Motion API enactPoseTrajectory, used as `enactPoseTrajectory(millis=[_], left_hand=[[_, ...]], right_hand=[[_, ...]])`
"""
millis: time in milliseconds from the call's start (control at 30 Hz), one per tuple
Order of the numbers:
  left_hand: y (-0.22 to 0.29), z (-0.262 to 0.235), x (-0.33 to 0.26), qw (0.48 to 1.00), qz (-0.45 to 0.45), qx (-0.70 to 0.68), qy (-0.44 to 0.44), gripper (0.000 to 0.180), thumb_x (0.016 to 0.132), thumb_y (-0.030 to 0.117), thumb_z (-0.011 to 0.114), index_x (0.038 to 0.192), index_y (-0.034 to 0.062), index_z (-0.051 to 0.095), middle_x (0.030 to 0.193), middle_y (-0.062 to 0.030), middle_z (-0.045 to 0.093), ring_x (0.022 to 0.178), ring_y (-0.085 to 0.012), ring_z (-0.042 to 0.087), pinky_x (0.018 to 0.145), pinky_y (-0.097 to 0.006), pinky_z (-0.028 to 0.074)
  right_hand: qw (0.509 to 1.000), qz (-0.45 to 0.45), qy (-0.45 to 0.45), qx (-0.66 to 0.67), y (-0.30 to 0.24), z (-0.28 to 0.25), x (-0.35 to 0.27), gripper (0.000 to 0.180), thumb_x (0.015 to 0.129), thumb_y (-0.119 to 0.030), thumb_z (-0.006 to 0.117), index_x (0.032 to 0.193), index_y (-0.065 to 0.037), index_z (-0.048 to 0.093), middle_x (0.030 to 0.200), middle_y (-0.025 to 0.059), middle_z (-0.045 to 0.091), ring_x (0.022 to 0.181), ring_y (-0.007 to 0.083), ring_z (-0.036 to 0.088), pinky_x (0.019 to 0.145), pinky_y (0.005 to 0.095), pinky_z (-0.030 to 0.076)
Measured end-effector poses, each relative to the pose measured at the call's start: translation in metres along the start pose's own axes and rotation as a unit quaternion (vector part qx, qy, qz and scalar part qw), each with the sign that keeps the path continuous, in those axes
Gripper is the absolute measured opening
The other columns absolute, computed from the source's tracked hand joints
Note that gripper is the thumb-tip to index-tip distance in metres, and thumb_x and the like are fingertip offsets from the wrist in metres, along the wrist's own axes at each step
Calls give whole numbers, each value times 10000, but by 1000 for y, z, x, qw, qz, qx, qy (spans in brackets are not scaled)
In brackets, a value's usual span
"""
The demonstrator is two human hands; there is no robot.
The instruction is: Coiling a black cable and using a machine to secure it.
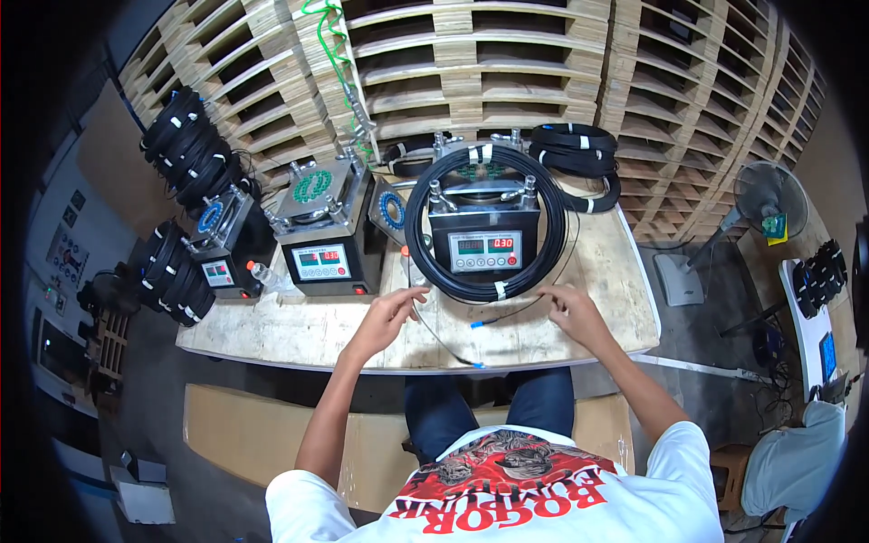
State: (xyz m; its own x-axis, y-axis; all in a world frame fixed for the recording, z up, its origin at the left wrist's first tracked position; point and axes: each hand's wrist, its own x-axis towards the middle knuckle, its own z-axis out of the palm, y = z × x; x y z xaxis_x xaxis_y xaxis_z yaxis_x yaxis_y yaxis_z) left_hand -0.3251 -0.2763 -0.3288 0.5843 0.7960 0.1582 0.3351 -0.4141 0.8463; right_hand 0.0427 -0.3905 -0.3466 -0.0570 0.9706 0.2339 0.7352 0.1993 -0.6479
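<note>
1. Black cable coil (489, 222), round and glossy with white ties, is lying around a grey metal machine (486, 237), just beyond both sets of fingertips.
2. Left hand (391, 314) is pinching a thin cable lead (444, 339), fingers nearly closed.
3. Right hand (572, 312) is touching the lead's other run on the plywood table (299, 326), fingers loosely curled.

— What screens are you seeing on your bench?

— You're facing 3 grey panels: the middle machine's panel (486, 251) is showing 2 red readouts, the left machine's panel (320, 262) is glowing red too, and the far-left panel (218, 273) is sitting smaller, angled away.
</note>
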Motion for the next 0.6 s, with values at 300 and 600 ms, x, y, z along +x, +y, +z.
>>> enactPoseTrajectory(millis=[300, 600], left_hand=[[19, -16, 6, 875, 143, 462, 32, 252, 829, 256, 725, 1055, 148, 701, 973, -63, 608, 923, -208, 614, 775, -379, 498], [5, -36, 28, 851, 306, 427, -9, 248, 870, 229, 686, 1075, 91, 701, 1152, -61, 652, 1242, -229, 549, 1139, -440, 358]], right_hand=[[906, -112, 1, -408, -29, -23, 7, 253, 789, -103, 652, 1037, -54, 657, 996, 140, 550, 983, 314, 508, 849, 385, 431], [957, -148, -248, -37, -38, -21, 48, 520, 818, 65, 544, 1323, -59, 549, 985, 145, 668, 875, 273, 673, 738, 389, 525]])
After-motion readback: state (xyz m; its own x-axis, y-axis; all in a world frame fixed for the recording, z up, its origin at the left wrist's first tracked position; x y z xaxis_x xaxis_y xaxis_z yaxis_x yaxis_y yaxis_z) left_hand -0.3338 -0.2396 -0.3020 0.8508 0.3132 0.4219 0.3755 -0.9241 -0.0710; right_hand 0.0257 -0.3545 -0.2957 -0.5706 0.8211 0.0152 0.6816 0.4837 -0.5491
